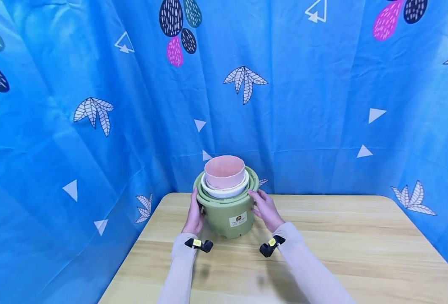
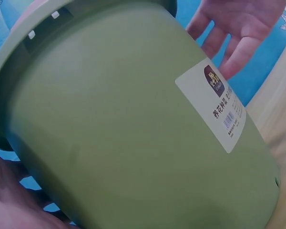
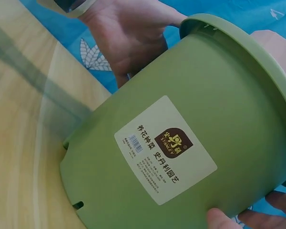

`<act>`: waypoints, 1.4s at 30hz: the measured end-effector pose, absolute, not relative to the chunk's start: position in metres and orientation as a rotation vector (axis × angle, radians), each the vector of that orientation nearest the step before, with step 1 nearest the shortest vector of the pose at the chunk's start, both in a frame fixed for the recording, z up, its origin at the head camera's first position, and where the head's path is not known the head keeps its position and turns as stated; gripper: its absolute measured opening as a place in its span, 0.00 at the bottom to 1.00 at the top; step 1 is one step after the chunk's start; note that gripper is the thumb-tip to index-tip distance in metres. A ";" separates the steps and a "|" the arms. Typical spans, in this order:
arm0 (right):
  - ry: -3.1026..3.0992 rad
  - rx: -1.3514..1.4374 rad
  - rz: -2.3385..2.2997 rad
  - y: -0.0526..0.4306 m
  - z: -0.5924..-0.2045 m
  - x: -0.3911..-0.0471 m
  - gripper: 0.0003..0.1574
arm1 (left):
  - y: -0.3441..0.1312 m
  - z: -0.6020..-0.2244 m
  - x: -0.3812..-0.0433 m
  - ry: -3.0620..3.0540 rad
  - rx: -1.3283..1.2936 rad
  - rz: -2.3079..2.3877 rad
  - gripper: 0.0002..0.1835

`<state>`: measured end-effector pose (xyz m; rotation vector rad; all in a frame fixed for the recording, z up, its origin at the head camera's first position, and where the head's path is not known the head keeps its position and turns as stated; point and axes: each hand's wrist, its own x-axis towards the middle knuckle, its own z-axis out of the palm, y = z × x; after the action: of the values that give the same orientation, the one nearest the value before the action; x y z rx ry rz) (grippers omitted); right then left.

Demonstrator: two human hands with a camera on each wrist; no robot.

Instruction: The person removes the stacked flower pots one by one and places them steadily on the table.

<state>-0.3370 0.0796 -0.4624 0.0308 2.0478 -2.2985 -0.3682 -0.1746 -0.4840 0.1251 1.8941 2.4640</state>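
While the left hand point(image 1: 194, 216) and right hand point(image 1: 268, 209) grip the green pot point(image 1: 220, 219) with curled fingers, lower centre of the frame, it looks light, stiff and slippery-smooth, best held beneath that rim point(image 1: 225, 203).

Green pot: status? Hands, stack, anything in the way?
Left hand and right hand against opposite sides. Green pot upright, white pot and pink pot stacked in it. No obstruction seen.

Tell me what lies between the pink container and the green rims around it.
A white rim lies between the pink container and green rims, in the head view.
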 end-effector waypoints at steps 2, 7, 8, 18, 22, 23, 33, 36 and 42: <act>2.035 0.038 -2.310 0.081 -0.462 -0.339 0.50 | -0.173 -0.485 -0.371 1.899 0.134 2.458 0.44; 2.004 0.049 -2.321 0.080 -0.464 -0.340 0.52 | -0.173 -0.489 -0.371 1.906 0.148 2.466 0.45; 2.003 0.049 -2.321 0.080 -0.464 -0.339 0.52 | -0.173 -0.490 -0.370 1.907 0.154 2.468 0.45; 1.976 0.037 -2.358 0.079 -0.469 -0.336 0.53 | -0.181 -0.493 -0.372 1.940 0.202 2.427 0.45; 1.970 0.051 -2.361 0.079 -0.470 -0.337 0.54 | -0.182 -0.492 -0.375 1.980 0.192 2.403 0.45; 1.968 0.054 -2.360 0.079 -0.470 -0.338 0.54 | -0.182 -0.492 -0.376 1.986 0.189 2.404 0.44; 1.971 0.073 -2.354 0.079 -0.469 -0.332 0.55 | -0.188 -0.489 -0.369 1.991 0.203 2.392 0.40; 1.987 0.086 -2.362 0.080 -0.466 -0.328 0.51 | -0.190 -0.487 -0.369 2.038 0.211 2.337 0.40; 2.007 0.072 -2.361 0.084 -0.462 -0.318 0.44 | -0.191 -0.484 -0.369 2.079 0.249 2.283 0.39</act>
<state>-0.3184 0.0836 -0.4616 0.0720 2.0067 -2.3611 -0.3687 -0.1914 -0.4837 0.2490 2.0790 2.2827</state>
